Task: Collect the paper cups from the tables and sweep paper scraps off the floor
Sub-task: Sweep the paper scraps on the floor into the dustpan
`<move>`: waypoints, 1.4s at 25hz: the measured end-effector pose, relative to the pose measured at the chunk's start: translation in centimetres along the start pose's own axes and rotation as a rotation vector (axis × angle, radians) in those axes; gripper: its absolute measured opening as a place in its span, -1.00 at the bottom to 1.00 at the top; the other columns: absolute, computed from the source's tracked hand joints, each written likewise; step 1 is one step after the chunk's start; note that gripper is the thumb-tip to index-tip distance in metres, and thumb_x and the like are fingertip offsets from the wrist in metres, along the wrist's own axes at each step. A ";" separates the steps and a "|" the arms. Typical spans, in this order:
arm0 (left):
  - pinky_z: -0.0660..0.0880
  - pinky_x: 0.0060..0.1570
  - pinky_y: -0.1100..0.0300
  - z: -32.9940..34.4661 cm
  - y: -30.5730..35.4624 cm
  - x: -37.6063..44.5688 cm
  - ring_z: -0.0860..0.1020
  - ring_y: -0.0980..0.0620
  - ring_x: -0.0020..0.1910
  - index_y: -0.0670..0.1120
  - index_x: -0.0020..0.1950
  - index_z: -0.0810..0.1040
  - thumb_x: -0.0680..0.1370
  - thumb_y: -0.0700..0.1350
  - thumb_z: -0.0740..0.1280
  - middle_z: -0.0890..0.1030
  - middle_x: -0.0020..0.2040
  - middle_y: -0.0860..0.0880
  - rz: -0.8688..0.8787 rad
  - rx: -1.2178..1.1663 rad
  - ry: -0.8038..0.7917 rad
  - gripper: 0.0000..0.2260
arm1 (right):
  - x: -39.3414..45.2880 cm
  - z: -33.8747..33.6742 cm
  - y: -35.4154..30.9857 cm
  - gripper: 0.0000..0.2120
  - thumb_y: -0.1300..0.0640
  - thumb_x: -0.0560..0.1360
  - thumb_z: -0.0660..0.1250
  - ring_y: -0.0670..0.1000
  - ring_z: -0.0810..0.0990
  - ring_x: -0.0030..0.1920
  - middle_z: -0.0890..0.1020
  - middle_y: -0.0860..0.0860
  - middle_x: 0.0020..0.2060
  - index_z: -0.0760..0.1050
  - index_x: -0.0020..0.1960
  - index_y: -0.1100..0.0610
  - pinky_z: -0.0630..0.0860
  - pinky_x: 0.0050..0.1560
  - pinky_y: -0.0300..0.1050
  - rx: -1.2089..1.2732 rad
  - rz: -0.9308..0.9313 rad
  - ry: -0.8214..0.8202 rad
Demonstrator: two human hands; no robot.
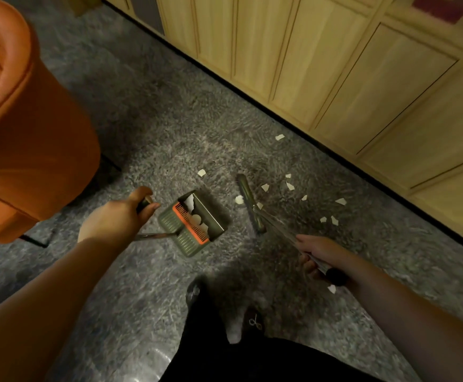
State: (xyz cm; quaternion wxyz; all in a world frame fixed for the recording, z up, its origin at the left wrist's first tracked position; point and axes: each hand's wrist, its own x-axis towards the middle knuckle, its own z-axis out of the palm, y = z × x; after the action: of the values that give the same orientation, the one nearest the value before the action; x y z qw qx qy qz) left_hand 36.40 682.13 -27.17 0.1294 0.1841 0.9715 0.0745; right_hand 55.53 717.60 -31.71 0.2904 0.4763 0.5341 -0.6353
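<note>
Paper scraps [289, 185] lie loose on the grey carpet [147, 128], most of them on the far side of the broom head [249, 206] from the dustpan [194, 223], toward the wooden cabinets [348, 86]. 1 scrap sits just beside the broom head on the dustpan side, 1 more lies beyond the dustpan's far corner, and at least 2 pale pieces already rest inside the pan. The pan's open mouth faces the broom head, with a strip of bare carpet between them.

The broom head's long axis runs roughly parallel to the pan's mouth, so a pull toward the pan would, by this reading, carry the scattered scraps across that strip. The right hand [317, 257] is the nearer one to the scraps; its fingers are wrapped round the broom's metal shaft, with the scraps lying up and away from them along the shaft. The left hand [117, 219] grips the top of the dustpan's upright handle, fingers curled, thumb along it. 1 stray scrap lies near the right wrist, behind the broom. An orange armchair [23, 128] stands beyond the left hand, well apart from the pan.
</note>
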 end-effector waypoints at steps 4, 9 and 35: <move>0.53 -0.25 0.02 -1.5 -0.3 6.1 0.58 -0.20 -0.17 0.10 0.39 0.33 0.58 0.23 0.11 0.64 -0.02 -0.15 0.022 -0.024 -0.002 -0.58 | 1.8 0.9 -3.7 -0.52 0.19 0.65 0.12 -0.09 0.33 -0.62 0.37 0.06 -0.40 0.11 0.53 0.02 0.27 -0.61 -0.32 0.104 0.013 -0.011; 0.54 -0.23 0.00 -3.6 -3.2 12.1 0.60 -0.22 -0.12 0.10 0.38 0.34 0.60 0.20 0.13 0.65 -0.03 -0.15 0.045 -0.001 -0.032 -0.61 | 4.6 5.7 -9.0 -0.48 0.19 0.64 0.13 -0.08 0.37 -0.60 0.41 0.06 -0.40 0.06 0.55 0.00 0.31 -0.60 -0.29 0.116 0.001 -0.033; 0.31 -0.43 0.19 -3.8 -2.7 23.3 0.62 -0.18 -0.24 0.13 0.33 0.44 0.43 0.32 0.05 0.67 -0.14 -0.04 0.073 0.019 -0.027 -0.45 | 21.4 6.1 -23.8 -0.62 0.17 0.67 0.03 -0.14 0.27 -0.68 0.33 -0.04 -0.59 0.20 0.47 -0.02 0.23 -0.62 -0.42 0.257 0.174 -0.201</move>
State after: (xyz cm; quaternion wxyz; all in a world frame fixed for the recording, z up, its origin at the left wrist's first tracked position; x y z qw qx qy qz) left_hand 13.44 688.05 -29.31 0.1378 0.2217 0.9630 0.0676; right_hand 24.76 720.99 -41.88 0.3330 0.4879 0.3738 -0.7151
